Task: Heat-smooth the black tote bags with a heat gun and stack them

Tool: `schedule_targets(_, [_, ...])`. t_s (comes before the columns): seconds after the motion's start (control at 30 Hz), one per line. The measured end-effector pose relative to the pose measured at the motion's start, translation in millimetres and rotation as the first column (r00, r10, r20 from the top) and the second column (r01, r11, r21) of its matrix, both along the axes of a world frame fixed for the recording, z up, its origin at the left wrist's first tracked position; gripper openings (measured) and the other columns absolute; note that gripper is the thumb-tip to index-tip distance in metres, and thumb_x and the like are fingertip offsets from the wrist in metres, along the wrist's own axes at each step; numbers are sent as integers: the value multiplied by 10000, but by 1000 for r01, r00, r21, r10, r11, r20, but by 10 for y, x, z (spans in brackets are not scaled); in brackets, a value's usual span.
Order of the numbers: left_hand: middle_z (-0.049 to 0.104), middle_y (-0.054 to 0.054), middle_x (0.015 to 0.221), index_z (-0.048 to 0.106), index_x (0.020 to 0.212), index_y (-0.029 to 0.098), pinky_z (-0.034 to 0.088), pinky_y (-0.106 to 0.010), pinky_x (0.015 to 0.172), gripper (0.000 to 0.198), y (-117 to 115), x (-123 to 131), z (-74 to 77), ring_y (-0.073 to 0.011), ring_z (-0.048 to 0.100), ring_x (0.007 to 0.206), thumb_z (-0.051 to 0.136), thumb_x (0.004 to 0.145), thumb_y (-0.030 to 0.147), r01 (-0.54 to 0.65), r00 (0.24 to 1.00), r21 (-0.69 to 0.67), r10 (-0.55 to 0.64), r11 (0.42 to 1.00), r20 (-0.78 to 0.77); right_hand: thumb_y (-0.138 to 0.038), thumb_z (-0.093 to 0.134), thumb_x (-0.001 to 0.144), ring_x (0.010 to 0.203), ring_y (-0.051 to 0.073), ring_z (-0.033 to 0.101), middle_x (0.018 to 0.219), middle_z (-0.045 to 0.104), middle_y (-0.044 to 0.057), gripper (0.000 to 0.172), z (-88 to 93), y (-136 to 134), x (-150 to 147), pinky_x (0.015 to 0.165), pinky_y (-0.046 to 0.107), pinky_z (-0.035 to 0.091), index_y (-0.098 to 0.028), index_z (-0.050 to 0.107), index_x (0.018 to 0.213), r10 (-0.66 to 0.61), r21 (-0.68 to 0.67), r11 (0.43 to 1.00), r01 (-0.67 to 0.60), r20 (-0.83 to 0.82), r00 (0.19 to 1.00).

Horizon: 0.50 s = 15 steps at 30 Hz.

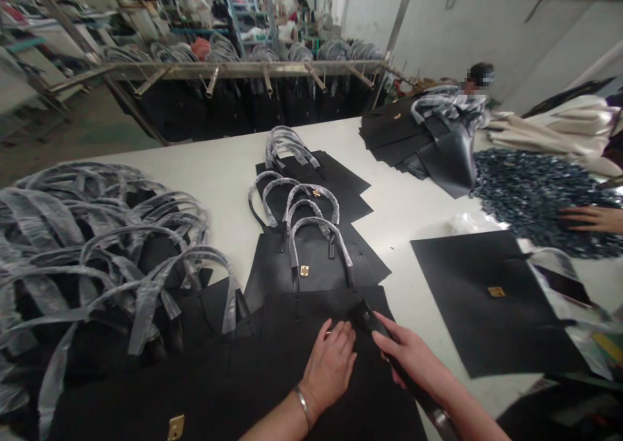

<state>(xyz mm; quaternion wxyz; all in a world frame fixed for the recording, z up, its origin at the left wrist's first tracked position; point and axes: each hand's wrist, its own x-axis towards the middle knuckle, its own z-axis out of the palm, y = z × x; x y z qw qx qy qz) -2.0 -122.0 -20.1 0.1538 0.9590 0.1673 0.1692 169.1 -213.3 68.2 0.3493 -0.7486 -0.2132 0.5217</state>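
Gold-toned metal plates [176, 427] sit on the black tote bags across the white work table [228, 181], but any lettering on them is too small and blurred to read. Nearest the camera, a black tote bag [233, 376] lies flat, and the person's left hand [331, 363] rests palm down on it, fingers lightly bent, holding nothing. A metal bangle [302, 406] circles that wrist. The right hand [409, 357] closes narrowly around a black strap [370, 319] lying across the same bag, just beside the left hand.

Beyond the hands, more totes overlap in a row up the table, their handles [311, 240] sleeved in clear plastic. A large heap of similarly wrapped bags [97, 259] fills the left side. To the right lies a flat black panel [467, 305] with its own plate, a clear plastic bag [564, 292] overlapping its edge. Another person's hand [591, 219] touches a pile of dark, glossy pieces [530, 201], near cream fabric [549, 126]. A co-worker [479, 84] sits past a stack of black panels [403, 136]. Behind the table, black bags [195, 107] hang from a metal rack [243, 70].
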Motion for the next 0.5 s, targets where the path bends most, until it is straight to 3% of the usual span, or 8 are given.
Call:
schedule_targets(0.1, [555, -62, 1358, 485, 1342, 145, 249, -409, 1178, 403, -5, -9, -11, -198, 460, 1292, 440, 969, 293, 17, 1000, 38, -18, 999, 13, -520, 550, 835, 395, 99, 526, 655, 584, -49, 696, 122, 196, -67, 370, 215, 426, -224, 382, 1443, -104, 118, 988, 95, 67, 992])
schedule_targets(0.17, [552, -71, 1358, 493, 1331, 121, 226, -404, 1189, 393, -8, -18, -9, -217, 443, 1310, 434, 968, 259, 58, 998, 76, -60, 995, 24, -538, 560, 832, 410, 104, 524, 623, 578, -57, 735, 203, 239, -121, 399, 221, 440, -226, 350, 1463, -96, 163, 983, 84, 69, 993])
schedule_targets(0.27, [590, -82, 1309, 544, 1279, 123, 269, -395, 1169, 357, -22, -20, -48, -237, 472, 1287, 444, 949, 214, 120, 993, 30, -120, 992, 2, -554, 542, 844, 386, 107, 506, 616, 626, -36, 741, 249, 229, -242, 386, 223, 415, -222, 341, 1476, 97, 112, 989, -98, 19, 995])
schedule_targets(0.37, [637, -72, 1244, 595, 1219, 166, 366, -362, 1108, 321, -52, -18, -158, -226, 549, 1203, 493, 926, 247, 165, 985, -89, -169, 982, -46, -531, 493, 870, 399, 135, 549, 732, 706, 18, 679, 217, 307, -434, 402, 256, 437, -236, 372, 1470, 312, 17, 950, -312, 34, 950])
schedule_targets(0.43, [561, -76, 1352, 514, 1330, 175, 387, -363, 1095, 415, -82, -28, -245, -227, 515, 1249, 494, 937, 305, 186, 980, -90, -192, 978, -59, -477, 506, 860, 610, 207, 673, 918, 740, 74, 636, 195, 444, -578, 570, 324, 537, -220, 439, 1439, 395, -18, 918, -396, 126, 910])
schedule_targets(0.5, [443, -79, 1459, 373, 1442, 172, 381, -362, 1107, 505, -116, -44, -314, -219, 444, 1321, 453, 962, 305, 174, 983, -60, -177, 983, -56, -429, 554, 829, 985, 281, 673, 1171, 692, 109, 602, 189, 613, -698, 878, 401, 521, -205, 518, 1386, 423, -29, 903, -429, 240, 874])
